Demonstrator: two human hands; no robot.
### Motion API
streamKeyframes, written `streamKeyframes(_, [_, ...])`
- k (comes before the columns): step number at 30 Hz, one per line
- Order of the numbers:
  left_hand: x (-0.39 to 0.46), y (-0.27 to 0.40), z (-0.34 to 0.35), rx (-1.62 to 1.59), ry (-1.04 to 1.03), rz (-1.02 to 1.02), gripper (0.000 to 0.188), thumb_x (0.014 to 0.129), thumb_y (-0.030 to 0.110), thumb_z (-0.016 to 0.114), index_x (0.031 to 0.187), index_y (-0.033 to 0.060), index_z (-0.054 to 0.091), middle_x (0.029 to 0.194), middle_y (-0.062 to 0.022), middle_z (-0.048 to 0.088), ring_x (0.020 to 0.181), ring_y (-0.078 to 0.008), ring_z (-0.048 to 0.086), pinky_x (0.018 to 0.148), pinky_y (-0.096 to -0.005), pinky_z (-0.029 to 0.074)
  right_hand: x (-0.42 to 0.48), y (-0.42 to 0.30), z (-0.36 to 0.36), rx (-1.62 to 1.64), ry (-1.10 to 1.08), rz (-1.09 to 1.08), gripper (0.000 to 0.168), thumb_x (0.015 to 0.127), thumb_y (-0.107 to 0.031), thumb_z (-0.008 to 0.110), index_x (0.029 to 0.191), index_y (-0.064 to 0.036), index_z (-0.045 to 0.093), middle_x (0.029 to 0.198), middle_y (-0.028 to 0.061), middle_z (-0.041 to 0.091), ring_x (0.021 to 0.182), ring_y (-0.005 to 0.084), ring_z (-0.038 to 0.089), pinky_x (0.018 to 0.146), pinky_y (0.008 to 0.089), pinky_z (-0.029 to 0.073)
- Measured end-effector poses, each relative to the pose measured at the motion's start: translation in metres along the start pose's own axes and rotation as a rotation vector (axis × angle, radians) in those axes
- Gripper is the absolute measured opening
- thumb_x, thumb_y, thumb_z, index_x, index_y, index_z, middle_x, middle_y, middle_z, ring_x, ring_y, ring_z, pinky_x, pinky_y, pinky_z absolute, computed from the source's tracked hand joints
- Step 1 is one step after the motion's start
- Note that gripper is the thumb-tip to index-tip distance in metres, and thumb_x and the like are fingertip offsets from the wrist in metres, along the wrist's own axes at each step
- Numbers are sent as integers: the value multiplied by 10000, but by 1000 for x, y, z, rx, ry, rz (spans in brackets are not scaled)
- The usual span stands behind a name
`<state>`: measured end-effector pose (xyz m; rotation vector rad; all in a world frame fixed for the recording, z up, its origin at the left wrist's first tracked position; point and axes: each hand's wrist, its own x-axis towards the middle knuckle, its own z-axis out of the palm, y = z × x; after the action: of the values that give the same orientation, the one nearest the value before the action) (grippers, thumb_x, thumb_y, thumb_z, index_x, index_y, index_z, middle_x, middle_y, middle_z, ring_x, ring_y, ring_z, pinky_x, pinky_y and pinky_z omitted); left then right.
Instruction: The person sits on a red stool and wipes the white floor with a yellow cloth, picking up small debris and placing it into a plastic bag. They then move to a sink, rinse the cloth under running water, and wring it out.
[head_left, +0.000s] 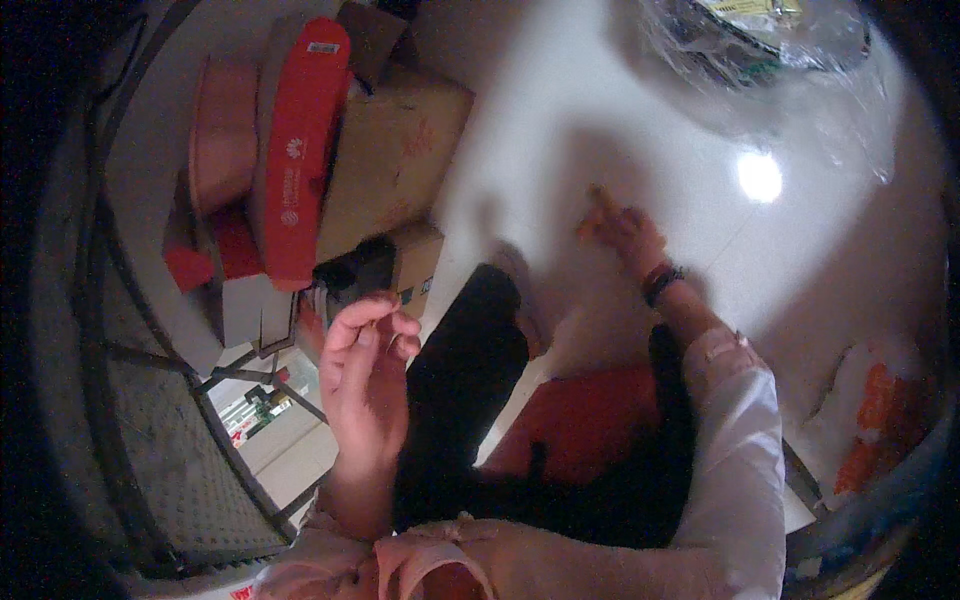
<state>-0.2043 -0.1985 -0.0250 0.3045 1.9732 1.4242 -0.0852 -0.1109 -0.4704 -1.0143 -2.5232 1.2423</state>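
Note:
My left hand (367, 367) is raised beside my left knee, in black trousers (472, 352). Its fingers curl toward the thumb; whether a small thing sits between the fingertips is hard to tell. Stretched forward over the pale, glossy floor (540, 195) is my right hand (630, 232), with a dark band (664, 283) at the wrist. Its fingers are blurred, and I cannot make out whether they hold anything. A shadow falls on the floor around it. Nearest to my left hand are a small cardboard box (416, 262) and a dark object (360, 266).
At left stand a long red box (304, 157) bearing writing, a large cardboard box (390, 157) and a metal mesh frame (172, 450). A clear plastic bag (780, 67) lies at upper right. Orange-and-white items (870, 420) lie at right. A red surface (577, 420) shows between my legs.

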Motion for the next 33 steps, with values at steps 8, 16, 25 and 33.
streamKeyframes(8, [-5,-15,-24,44,79,41,181,890,92,461,1028,5,537,1022,-117,512,837,-181,528,689,-279,403,119,-7,-65,-90,443,-84,345,852,-168,499,1194,-127,500,1148,124,550,1013,303,518,884,439,379])
streamKeyframes(16, [-16,-19,-33,33,210,29,193,871,164,535,998,19,536,1012,-104,501,794,-169,535,656,-273,410,187,-6,-38,-383,462,53,441,829,-149,507,1264,-171,435,1190,82,522,1051,303,511,860,452,441])
streamKeyframes(25, [-5,-8,-34,69,218,57,178,866,185,545,952,31,520,950,-93,485,737,-165,520,609,-271,400,65,-104,55,537,-315,-167,278,890,-188,431,1115,-111,575,893,126,620,863,288,596,765,391,471])
streamKeyframes(33, [7,-19,-69,190,358,54,253,858,234,560,985,18,531,887,-88,478,701,-167,508,567,-275,407,157,-27,-28,84,430,-231,377,856,-137,487,1232,-107,488,1151,148,538,1067,315,477,932,406,343])
